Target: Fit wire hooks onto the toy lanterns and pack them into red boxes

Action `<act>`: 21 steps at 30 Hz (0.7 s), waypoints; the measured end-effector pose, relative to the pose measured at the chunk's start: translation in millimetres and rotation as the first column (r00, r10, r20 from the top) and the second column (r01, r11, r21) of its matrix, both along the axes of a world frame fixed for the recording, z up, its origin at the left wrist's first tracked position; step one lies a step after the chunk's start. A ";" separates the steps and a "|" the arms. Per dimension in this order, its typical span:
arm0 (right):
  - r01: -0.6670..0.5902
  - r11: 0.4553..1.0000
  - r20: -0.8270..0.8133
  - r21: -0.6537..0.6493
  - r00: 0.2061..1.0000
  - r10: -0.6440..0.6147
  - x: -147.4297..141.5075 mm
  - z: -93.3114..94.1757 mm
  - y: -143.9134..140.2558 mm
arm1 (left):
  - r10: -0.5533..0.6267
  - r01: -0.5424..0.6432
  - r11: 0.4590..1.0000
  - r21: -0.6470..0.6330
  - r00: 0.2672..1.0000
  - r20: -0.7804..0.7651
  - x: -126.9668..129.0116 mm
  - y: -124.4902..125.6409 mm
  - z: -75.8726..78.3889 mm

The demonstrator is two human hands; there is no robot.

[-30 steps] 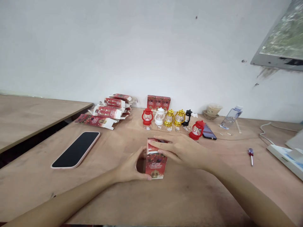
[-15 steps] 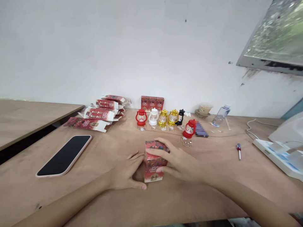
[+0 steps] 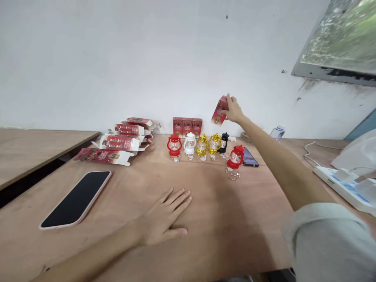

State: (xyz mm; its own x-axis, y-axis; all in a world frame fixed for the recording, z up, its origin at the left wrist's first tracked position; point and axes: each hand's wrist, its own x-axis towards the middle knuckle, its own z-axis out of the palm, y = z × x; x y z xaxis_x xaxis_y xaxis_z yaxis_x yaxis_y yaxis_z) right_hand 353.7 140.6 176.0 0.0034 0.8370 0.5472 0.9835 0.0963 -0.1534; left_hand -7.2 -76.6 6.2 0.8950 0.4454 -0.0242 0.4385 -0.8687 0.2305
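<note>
Right hand (image 3: 234,111) extended far over the wooden desk (image 3: 235,219), fingers closed around a small red printed cardboard box (image 3: 219,110), held tilted in the air above the row of little toy lanterns (image 3: 202,144), just right of three upright red boxes (image 3: 187,126) at the wall. Left hand (image 3: 164,215) lies flat on the desk, fingers spread, holding nothing. Black phone in pink case (image 3: 76,198) lies to its left.

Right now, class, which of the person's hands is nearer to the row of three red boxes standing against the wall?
Right. The right hand holds a red box in the air just right of the three red boxes. The left hand lies flat on the table, well in front of them.
</note>
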 end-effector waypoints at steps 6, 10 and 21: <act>0.074 0.976 -0.086 -0.204 0.992 -0.093 -25.5 -46.0 58.9 | -0.016 0.015 1.000 0.007 1.000 0.018 -0.8 -1.4 0.8; 0.101 0.961 -0.090 -0.257 0.988 -0.127 -35.8 -65.6 83.0 | -0.006 0.007 1.000 -0.022 0.999 0.048 -0.4 -2.0 2.9; 0.210 0.947 0.044 -0.244 0.978 -0.206 -55.3 -73.9 75.9 | 0.030 -0.028 0.996 -0.086 0.999 0.022 1.4 -4.5 8.8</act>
State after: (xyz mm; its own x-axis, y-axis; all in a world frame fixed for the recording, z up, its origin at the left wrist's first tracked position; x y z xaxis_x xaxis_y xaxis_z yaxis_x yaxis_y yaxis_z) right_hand 298.3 216.5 102.1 0.1839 0.9271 0.3265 0.9804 -0.1492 -0.1287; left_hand -5.8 -81.1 15.0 0.8826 0.4681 -0.0432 0.4568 -0.8324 0.3138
